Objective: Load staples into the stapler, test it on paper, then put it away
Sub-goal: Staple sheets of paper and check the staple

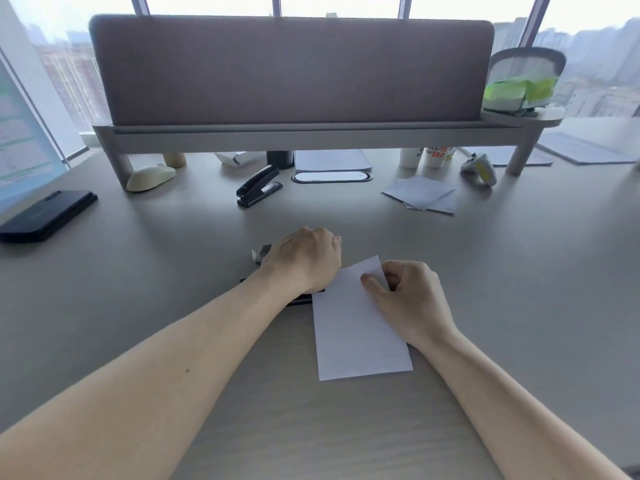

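Note:
My left hand [304,259] lies fist-like on top of a black stapler [300,299], which it hides almost fully; only a dark edge shows under the wrist. A white sheet of paper [356,337] lies on the desk with its top left edge at the stapler. My right hand [405,296] pinches the paper's upper corner. A small grey staple box [260,252] peeks out just left of my left hand. A second black stapler [258,186] stands farther back on the desk.
A black phone [46,216] lies at the left. Loose white papers [420,195] rest at the back right. A cream mouse [150,177], cups [436,156] and a game controller [479,168] sit under the grey desk shelf [311,133].

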Demonstrator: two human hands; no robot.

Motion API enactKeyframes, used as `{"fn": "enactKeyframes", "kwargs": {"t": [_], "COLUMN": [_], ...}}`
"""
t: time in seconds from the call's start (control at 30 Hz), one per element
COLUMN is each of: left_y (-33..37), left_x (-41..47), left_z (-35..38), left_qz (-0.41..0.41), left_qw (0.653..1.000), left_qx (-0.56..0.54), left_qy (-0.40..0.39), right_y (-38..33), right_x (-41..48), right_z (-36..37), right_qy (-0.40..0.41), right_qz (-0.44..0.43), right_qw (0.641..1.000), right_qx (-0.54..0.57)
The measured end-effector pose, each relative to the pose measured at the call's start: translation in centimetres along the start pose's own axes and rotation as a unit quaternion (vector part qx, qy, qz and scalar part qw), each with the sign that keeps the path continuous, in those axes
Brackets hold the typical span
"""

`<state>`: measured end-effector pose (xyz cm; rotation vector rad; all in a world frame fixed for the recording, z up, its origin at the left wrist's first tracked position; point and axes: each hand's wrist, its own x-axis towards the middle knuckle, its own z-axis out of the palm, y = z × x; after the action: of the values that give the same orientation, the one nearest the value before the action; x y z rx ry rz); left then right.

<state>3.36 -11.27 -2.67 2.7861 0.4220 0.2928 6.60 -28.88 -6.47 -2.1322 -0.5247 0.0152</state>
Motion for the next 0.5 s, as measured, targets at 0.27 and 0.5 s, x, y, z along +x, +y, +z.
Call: {"fn": "enactKeyframes", "kwargs": {"t": [0.27, 0.5], "left_y": [-1.2, -1.3], "left_x": [0.6, 0.6], "left_z": [-0.9, -1.9], "left_qz": [-0.022, 0.028], "left_qw": [0.988, 0.960], "left_qx": [-0.151, -0.248], "left_qy": [0.032, 0.128], "right_y": [0.2, 0.2], "right_x": [0.2, 0.1], "right_z": [0.0, -0.1], "right_qy": [-0.008, -0.010], "right_qz": [-0.001, 0.002], "right_qw": [1.000, 1.000], "right_qx": [-0.005, 0.002]}}
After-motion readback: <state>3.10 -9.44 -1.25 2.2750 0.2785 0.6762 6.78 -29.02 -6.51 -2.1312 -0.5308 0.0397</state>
